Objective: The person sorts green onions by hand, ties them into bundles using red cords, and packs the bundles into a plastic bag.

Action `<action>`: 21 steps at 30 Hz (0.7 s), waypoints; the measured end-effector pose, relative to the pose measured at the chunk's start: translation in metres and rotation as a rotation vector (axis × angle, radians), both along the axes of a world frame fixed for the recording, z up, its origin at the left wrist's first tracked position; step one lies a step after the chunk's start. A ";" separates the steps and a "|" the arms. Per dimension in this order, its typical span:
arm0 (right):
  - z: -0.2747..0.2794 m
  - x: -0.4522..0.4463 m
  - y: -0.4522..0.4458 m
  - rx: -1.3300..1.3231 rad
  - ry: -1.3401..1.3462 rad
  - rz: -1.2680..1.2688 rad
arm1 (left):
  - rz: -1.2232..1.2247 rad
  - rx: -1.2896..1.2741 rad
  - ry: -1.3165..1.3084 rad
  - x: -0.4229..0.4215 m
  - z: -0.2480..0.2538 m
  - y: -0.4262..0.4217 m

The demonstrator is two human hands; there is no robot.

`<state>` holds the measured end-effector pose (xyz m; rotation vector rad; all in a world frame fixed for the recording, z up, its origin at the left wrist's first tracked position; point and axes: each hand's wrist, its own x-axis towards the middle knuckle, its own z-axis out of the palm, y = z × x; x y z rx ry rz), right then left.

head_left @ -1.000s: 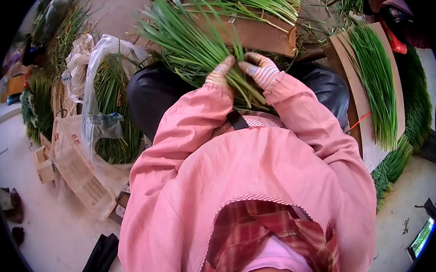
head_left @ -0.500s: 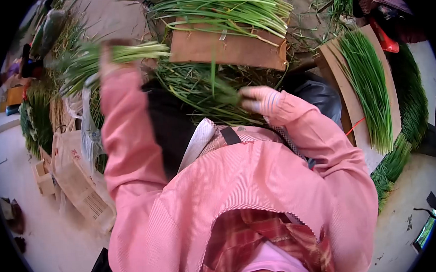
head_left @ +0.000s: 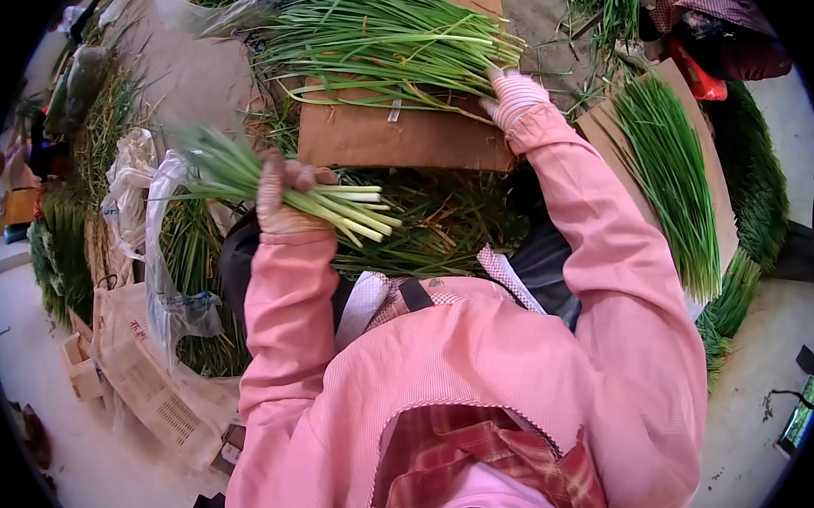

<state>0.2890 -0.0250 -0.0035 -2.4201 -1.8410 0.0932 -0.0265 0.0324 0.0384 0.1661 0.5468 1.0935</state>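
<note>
My left hand (head_left: 283,191) is closed around a bunch of garlic chives (head_left: 332,203), pale stem ends pointing right and the blurred green tips left. A larger pile of garlic chives (head_left: 389,41) lies across a cardboard sheet (head_left: 393,141) in front of me. At the pile's right end, my right hand (head_left: 514,95) has its fingers and thumb on the pale stem ends, gripping some stalks; how many is unclear. Striped cuffs cover both wrists. Below the cardboard, loose green leaves (head_left: 433,216) lie between my knees.
On the right, another cardboard sheet (head_left: 606,141) bears a neat bundle of chives (head_left: 667,179), with more greens (head_left: 758,175) beyond it. At left stand a clear plastic bag (head_left: 167,273) with leaves inside, a beige sack (head_left: 149,374) and upright greens (head_left: 58,260).
My left hand has come down and right with its bunch. My right hand has moved from above the loose leaves up to the pile's stem ends, leaving the blurred greens it was at.
</note>
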 end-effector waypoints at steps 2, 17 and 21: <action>0.009 -0.017 0.000 -0.072 0.017 0.084 | -0.053 -0.007 -0.095 0.007 -0.018 -0.006; 0.033 0.028 -0.001 0.212 0.438 0.051 | -0.012 0.101 0.195 0.011 -0.012 -0.023; 0.018 0.008 -0.006 0.202 0.811 -0.048 | -0.065 0.122 0.101 0.004 -0.018 -0.029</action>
